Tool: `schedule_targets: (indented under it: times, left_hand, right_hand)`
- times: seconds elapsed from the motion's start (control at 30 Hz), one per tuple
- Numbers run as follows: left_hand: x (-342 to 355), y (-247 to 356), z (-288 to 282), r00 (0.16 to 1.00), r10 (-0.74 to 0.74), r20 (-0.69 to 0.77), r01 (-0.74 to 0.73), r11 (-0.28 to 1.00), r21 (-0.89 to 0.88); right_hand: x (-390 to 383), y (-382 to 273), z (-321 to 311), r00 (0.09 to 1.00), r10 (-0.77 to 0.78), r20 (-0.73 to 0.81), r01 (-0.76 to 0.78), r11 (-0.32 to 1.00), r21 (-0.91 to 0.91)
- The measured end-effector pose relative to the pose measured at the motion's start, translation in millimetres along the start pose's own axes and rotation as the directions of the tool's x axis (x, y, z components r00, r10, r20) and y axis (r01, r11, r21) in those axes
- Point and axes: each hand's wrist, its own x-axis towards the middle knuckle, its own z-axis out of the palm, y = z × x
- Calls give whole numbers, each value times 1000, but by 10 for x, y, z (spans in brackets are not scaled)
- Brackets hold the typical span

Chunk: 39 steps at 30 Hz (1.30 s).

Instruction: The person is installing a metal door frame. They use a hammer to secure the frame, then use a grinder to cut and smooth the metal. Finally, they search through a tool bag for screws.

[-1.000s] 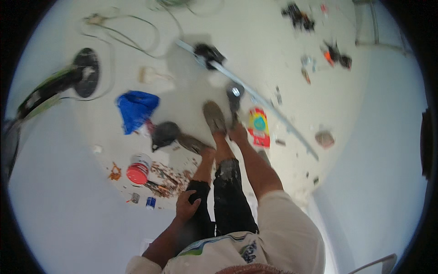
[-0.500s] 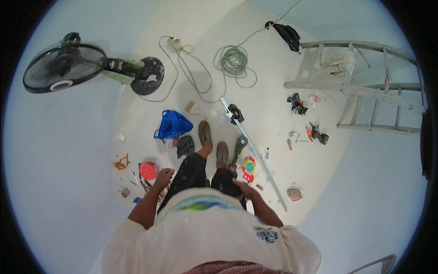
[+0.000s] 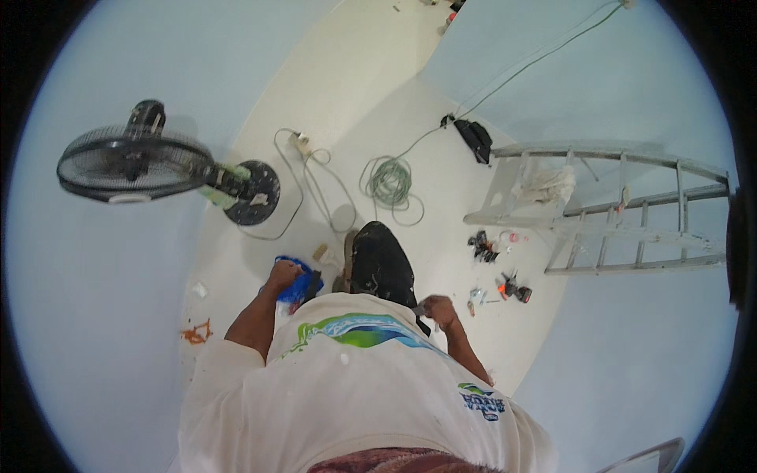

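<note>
My left hand (image 3: 284, 274) is closed in a loose fist, and nothing shows sticking out of it. It hangs over a blue plastic bag (image 3: 293, 290) on the floor and partly covers it; whether they touch I cannot tell. At my right thigh, my right hand (image 3: 438, 310) is closed, with a small grey piece at its fingers that is too unclear to name. My knee in dark trousers (image 3: 382, 260) is raised in front of me. A wide paintbrush (image 3: 322, 252) lies just beyond the blue bag. My shirt hides the floor nearest me.
A pedestal fan (image 3: 134, 164) stands at the left by the wall. Ahead lie a coiled green cable (image 3: 389, 183), a socket block (image 3: 300, 143) with its cord, and a black bag (image 3: 473, 140). An aluminium ladder (image 3: 623, 225) is at the right, near a cordless drill (image 3: 514, 288).
My knee has come up and forward. Both hands have moved forward, the left one over the blue bag. The view has shifted, so the metal bar and red lid are out of sight.
</note>
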Motion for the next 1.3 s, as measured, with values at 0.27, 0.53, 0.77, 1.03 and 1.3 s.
schedule_targets:
  times: [0.27, 0.53, 0.77, 1.03, 1.3]
  left_hand:
    - [2413, 1256, -774, 983, 88, 163, -107, 988, 113]
    - [3983, 2530, -2740, 982, -97, 164, 116, 987, -109]
    - [4667, 3552, -4368, 944, -215, -250, -45, 667, -744]
    - [5755, 2614, -4861, 983, 110, 147, -171, 841, 513]
    - [7859, 4068, -6805, 881, -459, 114, 431, 680, -594]
  right_hand:
    - [1333, 1107, 11, 860, 87, 502, -144, 987, 76]
    - [4103, 1649, -1884, 930, 140, 341, -142, 990, -20]
    - [5721, 1581, -4428, 920, 391, 14, -331, 759, 561]
    - [7001, 2346, -4916, 759, 456, 464, -524, 851, 21]
    - [8638, 1843, -6114, 858, 363, 364, -472, 837, 278]
